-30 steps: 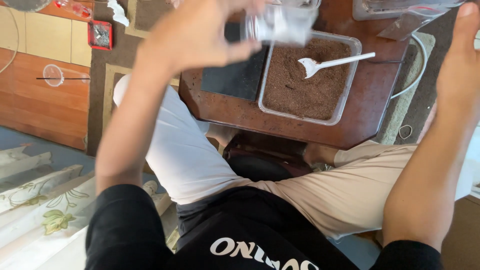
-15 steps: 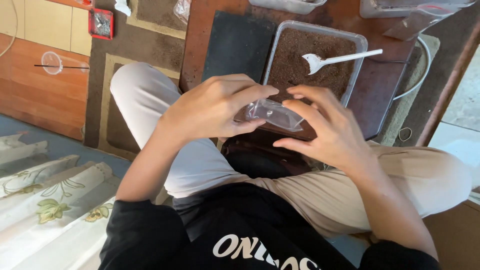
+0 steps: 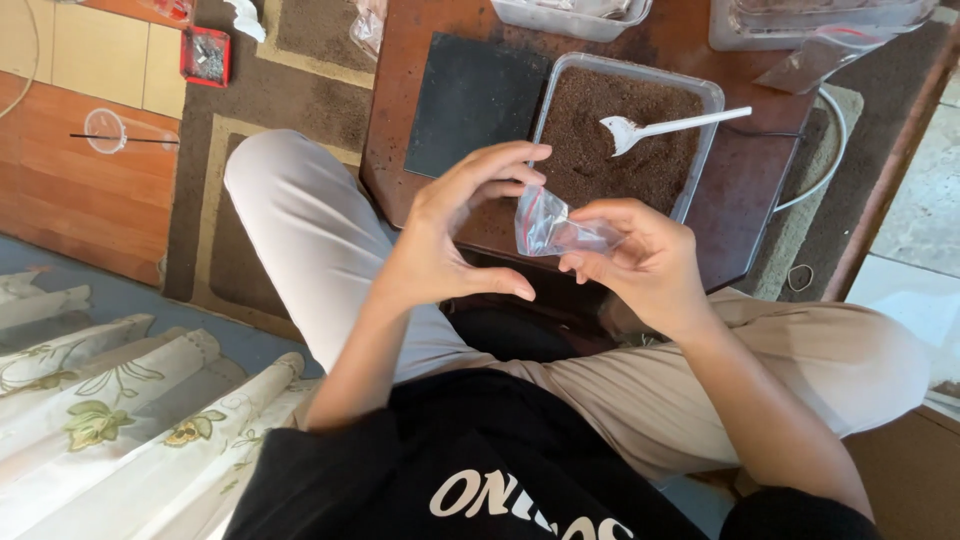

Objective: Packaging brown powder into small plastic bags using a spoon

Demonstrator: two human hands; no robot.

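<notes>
While we sit cross-legged at the low wooden table (image 3: 420, 190), both our hands work a small clear plastic bag (image 3: 556, 228) held up over our lap, just in front of the table's near edge. Our right hand (image 3: 640, 262) pinches the bag from below and behind, fingers curled under it so the flimsy film keeps its shape. Our left hand (image 3: 452, 232) meets it at the red-striped mouth, fingertips on the strip and thumb spread out underneath, a hold that looks suited to working the seal; we cannot tell whether the mouth is open or shut. The bag looks empty and crumpled. Right behind it sits a clear rectangular tub (image 3: 712, 100) of brown granular stuff, with a white plastic spork (image 3: 660, 128) lying across the top, handle toward the right, close enough for scooping. A dark flat mat (image 3: 470, 100) lies just left of the tub. More clear containers stand along the table's far edge.
</notes>
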